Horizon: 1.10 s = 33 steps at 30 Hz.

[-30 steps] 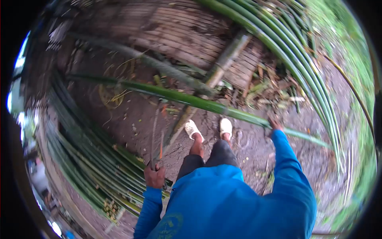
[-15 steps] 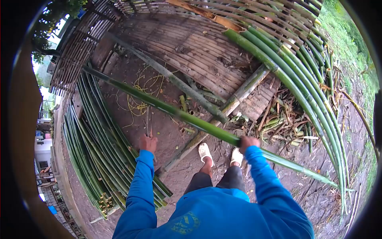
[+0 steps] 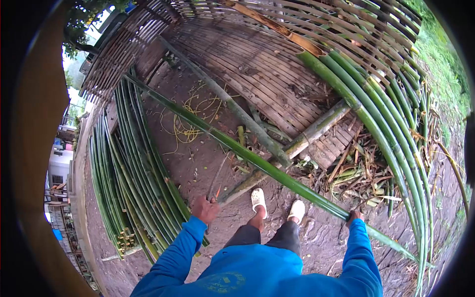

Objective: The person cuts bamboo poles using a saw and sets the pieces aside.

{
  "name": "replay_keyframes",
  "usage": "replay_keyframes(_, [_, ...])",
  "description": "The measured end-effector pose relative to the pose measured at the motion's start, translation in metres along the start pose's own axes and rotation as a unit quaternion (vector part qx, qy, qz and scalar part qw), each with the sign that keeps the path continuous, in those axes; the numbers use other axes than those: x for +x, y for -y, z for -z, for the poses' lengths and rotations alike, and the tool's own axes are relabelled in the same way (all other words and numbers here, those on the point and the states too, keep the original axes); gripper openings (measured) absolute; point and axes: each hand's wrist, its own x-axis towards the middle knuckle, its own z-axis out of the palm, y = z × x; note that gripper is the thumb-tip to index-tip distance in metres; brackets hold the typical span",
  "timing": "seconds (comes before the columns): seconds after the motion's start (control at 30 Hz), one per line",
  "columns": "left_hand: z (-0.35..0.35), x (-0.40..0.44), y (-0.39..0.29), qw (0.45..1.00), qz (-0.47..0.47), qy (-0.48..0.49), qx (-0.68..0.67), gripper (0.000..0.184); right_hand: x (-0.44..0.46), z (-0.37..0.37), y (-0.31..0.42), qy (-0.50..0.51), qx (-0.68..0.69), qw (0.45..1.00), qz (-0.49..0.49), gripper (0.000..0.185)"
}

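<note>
A long green bamboo pole (image 3: 247, 154) slants across the view, from the slatted fence at upper left to the lower right. My right hand (image 3: 355, 217) is closed around it, right of my feet. Beyond this hand the pole continues as a paler, thinner end. My left hand (image 3: 205, 209) is closed on a long, thin tool (image 3: 219, 173) that points away from me and shows a bit of orange near the fist. Its exact kind is hard to make out. The pole rests across a thick log (image 3: 247, 182) in front of my feet.
Several cut bamboo poles (image 3: 143, 163) lie stacked at left. More long green poles (image 3: 383, 123) curve down at right, beside dry husks (image 3: 363, 173). A slatted bamboo platform (image 3: 247, 69) stands ahead, with a yellow cord (image 3: 190, 121) on the dirt near it.
My right hand has moved right and down along the bamboo pole, toward its thin end. My left hand has come lower and slightly right with the tool. The view has shifted a little.
</note>
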Motion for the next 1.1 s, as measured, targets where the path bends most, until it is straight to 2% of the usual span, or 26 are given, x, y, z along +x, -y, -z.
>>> replay_keyframes(0.07, [0.02,0.029,-0.021,0.992,0.051,-0.071,-0.09,0.025,-0.006,0.023,0.027,0.062,-0.053,0.997,0.011,0.034])
replay_keyframes(0.13, [0.052,0.069,-0.037,0.99,0.142,0.002,-0.016,0.025,-0.01,0.046,0.078,0.103,-0.064,0.992,0.044,0.04])
replay_keyframes(0.2, [0.056,0.113,-0.031,0.979,0.173,-0.104,-0.002,0.024,-0.013,0.063,0.144,0.104,-0.044,0.99,0.082,0.038])
replay_keyframes(0.23, [0.056,0.126,-0.013,0.985,0.067,-0.08,0.134,0.023,-0.006,0.06,0.17,0.081,-0.031,0.991,0.106,0.044])
replay_keyframes(0.27, [0.058,0.137,0.011,0.962,-0.038,-0.053,0.266,0.023,-0.024,0.073,0.195,-0.002,0.036,0.988,0.152,0.051])
replay_keyframes(0.3, [0.057,0.14,0.021,0.909,-0.14,-0.025,0.391,0.023,-0.046,0.094,0.214,-0.04,0.137,0.972,0.185,0.053])
replay_keyframes(0.33, [0.055,0.13,0.017,0.96,-0.062,-0.047,0.27,0.023,-0.053,0.1,0.22,-0.052,0.226,0.953,0.193,0.065])
replay_keyframes(0.4, [0.054,0.092,0.003,0.992,0.094,-0.082,0.02,0.024,-0.047,0.087,0.19,-0.123,0.261,0.923,0.254,0.086])
replay_keyframes(0.43, [0.053,0.075,-0.007,0.992,0.116,-0.05,0.004,0.023,-0.045,0.08,0.155,-0.128,0.234,0.931,0.251,0.092])
replay_keyframes(0.47, [0.048,0.058,-0.016,0.99,0.138,-0.019,-0.014,0.022,-0.036,0.064,0.115,-0.089,0.179,0.963,0.181,0.098])
replay_keyframes(0.5, [0.04,0.044,-0.025,0.989,0.15,-0.005,-0.007,0.023,-0.009,0.026,0.061,-0.049,0.107,0.982,0.146,0.102])
replay_keyframes(0.53, [0.031,0.032,-0.029,0.986,0.165,0.009,0.0,0.025,-0.005,0.025,0.03,0.084,0.05,0.994,0.042,0.106])
replay_keyframes(0.57, [0.02,0.026,-0.024,0.996,0.088,0.015,0.006,0.026,-0.007,0.016,0.0,0.117,0.048,0.992,-0.005,0.098])
replay_keyframes(0.6, [0.008,0.022,-0.015,1.0,0.01,0.023,0.013,0.027,0.002,0.013,-0.01,0.208,-0.027,0.977,-0.036,0.084])
replay_keyframes(0.63, [-0.002,0.024,-0.002,0.998,-0.027,0.034,0.033,0.027,-0.009,0.02,-0.009,0.161,0.032,0.985,-0.043,0.071])
replay_keyframes(0.7, [-0.02,0.037,0.03,0.993,-0.062,0.057,0.084,0.028,-0.019,0.035,0.008,0.163,-0.036,0.986,-0.019,0.061])
replay_keyframes(0.73, [-0.016,0.046,0.025,0.995,-0.023,0.054,0.08,0.028,-0.022,0.043,0.013,0.159,-0.072,0.985,-0.009,0.057])
replay_keyframes(0.77, [-0.011,0.053,0.02,0.996,0.015,0.05,0.075,0.028,-0.026,0.041,0.015,0.114,-0.027,0.993,-0.013,0.055])
replay_keyframes(0.8, [0.021,0.065,-0.015,0.995,0.089,0.037,0.038,0.028,-0.021,0.043,0.029,0.138,-0.075,0.988,-0.002,0.052])
replay_keyframes(0.83, [0.04,0.073,-0.037,0.987,0.161,0.026,0.001,0.027,-0.044,0.08,0.066,0.16,-0.062,0.985,0.004,0.048])
replay_keyframes(0.87, [0.042,0.09,-0.024,0.989,0.144,-0.003,0.032,0.026,-0.022,0.05,0.074,0.127,-0.035,0.991,0.009,0.05])
replay_keyframes(0.9, [0.042,0.107,0.0,0.989,0.128,-0.031,0.065,0.025,-0.026,0.059,0.105,0.136,-0.023,0.99,0.025,0.048])
replay_keyframes(0.93, [0.046,0.115,0.019,0.987,0.045,-0.047,0.145,0.025,-0.036,0.074,0.14,0.128,-0.027,0.99,0.046,0.047])
replay_keyframes(0.97, [0.05,0.124,0.036,0.972,-0.039,-0.062,0.224,0.025,-0.028,0.053,0.161,0.078,0.015,0.997,0.024,0.045])
replay_keyframes(1.03, [0.046,0.122,0.035,0.966,-0.057,-0.093,0.233,0.025,-0.057,0.074,0.191,0.021,0.1,0.985,0.14,0.073])
replay_keyframes(1.1, [0.041,0.102,0.017,0.984,0.077,-0.124,0.099,0.025,-0.057,0.049,0.158,-0.047,0.153,0.968,0.195,0.082])
